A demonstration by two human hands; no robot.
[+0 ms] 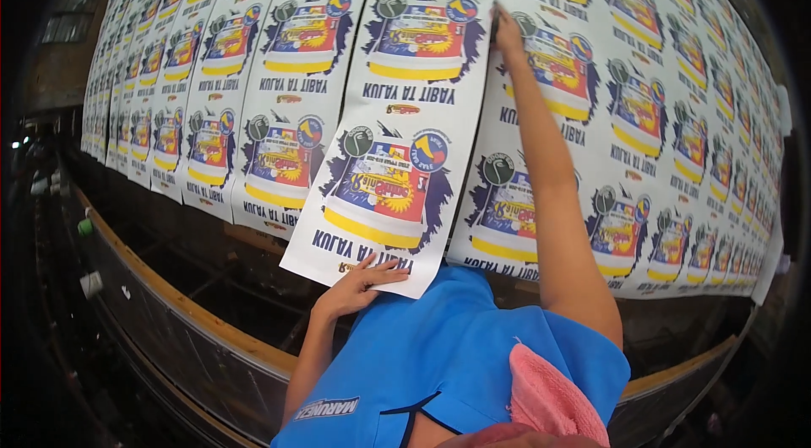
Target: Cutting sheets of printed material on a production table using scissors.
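A long white printed strip point(395, 110), with red, blue and yellow pictures appearing upside down, runs away from me. Its near end lifts and bends over the edge of the surface against my blue shirt. My left hand point(359, 286) lies on this near end, fingers stretched out over the print. Far up the strip's right edge, my right hand point(507, 32) is closed, its arm reaching across the neighbouring printed sheet point(528, 51). Something small and dark shows at its fingers, too small to name. A dark gap separates the strip from the strip to its left point(291, 68).
More printed strips point(203, 68) lie side by side at left, with gaps between them. A wide printed sheet point(667, 102) spreads to the right. A wooden rail point(182, 300) curves below the surface. A pink cloth point(553, 393) hangs on my blue shirt.
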